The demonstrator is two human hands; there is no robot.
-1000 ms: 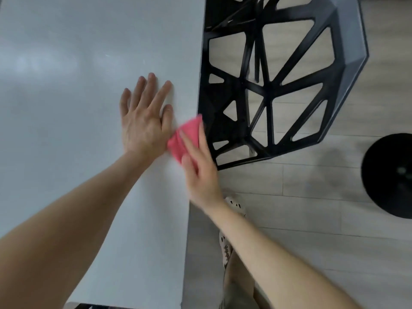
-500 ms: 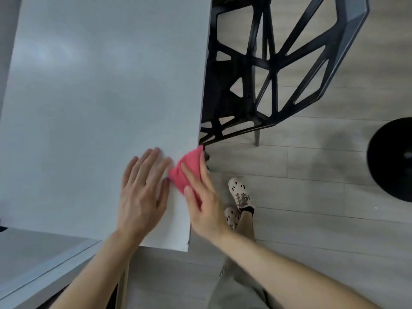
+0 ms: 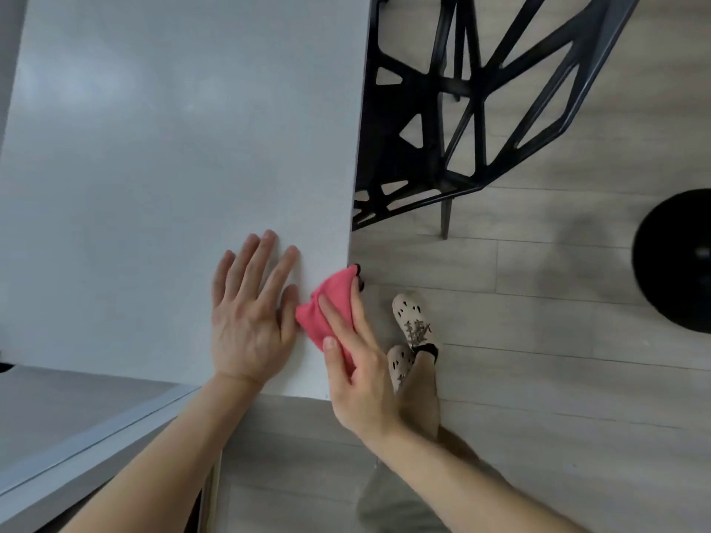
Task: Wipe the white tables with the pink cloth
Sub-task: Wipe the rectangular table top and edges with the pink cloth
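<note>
Two hands by the table near-right corner | left hand flat, fingers straight, holds nothing; I judge it braces | right hand grips pink cloth folded over right edge, I judge to wipe the rim

Indoor seating area, café or office undetermined: white table with a black lattice chair at its right edge, pale plank floor, round black base.

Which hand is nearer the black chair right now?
Right: the right hand grips the pink cloth at the table edge nearest the black chair; the left hand lies flat on the table, farther in.
</note>
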